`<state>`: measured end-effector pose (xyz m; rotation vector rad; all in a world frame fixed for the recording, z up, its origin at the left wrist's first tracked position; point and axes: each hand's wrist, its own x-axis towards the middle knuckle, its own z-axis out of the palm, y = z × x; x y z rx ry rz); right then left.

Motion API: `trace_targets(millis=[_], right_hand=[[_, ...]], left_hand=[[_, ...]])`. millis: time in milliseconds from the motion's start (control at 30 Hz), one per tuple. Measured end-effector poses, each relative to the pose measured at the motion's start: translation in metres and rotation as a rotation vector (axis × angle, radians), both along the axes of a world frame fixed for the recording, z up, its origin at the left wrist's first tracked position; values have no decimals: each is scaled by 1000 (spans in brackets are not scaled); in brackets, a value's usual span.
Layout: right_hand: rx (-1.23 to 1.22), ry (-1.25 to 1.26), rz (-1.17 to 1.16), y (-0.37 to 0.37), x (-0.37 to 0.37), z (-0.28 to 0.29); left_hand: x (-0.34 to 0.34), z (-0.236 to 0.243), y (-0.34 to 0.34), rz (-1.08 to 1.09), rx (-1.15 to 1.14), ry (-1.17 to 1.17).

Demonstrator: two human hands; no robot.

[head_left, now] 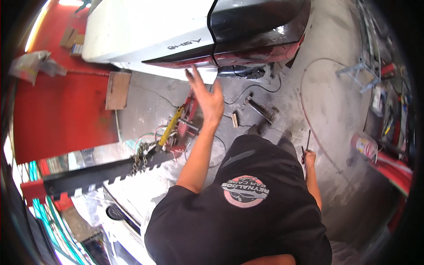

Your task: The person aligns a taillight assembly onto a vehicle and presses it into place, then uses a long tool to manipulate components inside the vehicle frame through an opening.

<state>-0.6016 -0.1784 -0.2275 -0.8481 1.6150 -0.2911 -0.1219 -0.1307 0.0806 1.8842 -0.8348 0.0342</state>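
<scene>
My left hand (207, 100) reaches forward with its fingers spread, close to the lower edge of a dark tail light (185, 60) on a white car (145, 33). Nothing is held in it, and whether a fingertip touches the car I cannot tell. Down by my right leg, my right hand (308, 158) is closed around a thin dark rod-like tool (309, 138). Its exact kind is too small to make out. Black and dark red glossy trim (256, 26) continues from the light around the car's corner.
Left of me stand a red-and-yellow pulling rig (170, 128), a chain (139, 161) and a long notched black beam (97, 172). A hammer-like metal tool (259, 109) and a small tan block (234, 120) lie on the floor. A hose (304, 106) curves at right, near a metal stand (364, 70).
</scene>
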Motion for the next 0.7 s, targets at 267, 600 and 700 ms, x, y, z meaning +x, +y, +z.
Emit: trace_targets(millis=[267,600,700], right_hand=[[-47,16,197,-90,-79,-36],[-63,26,327,-143,-128,-71],[-43,42,315,-144,-115,-78]], left_hand=[[-52,-4,-57,69,-164,115],[-67,10,-75,21,-236,144],[-68,15,-78,62,-207,144]])
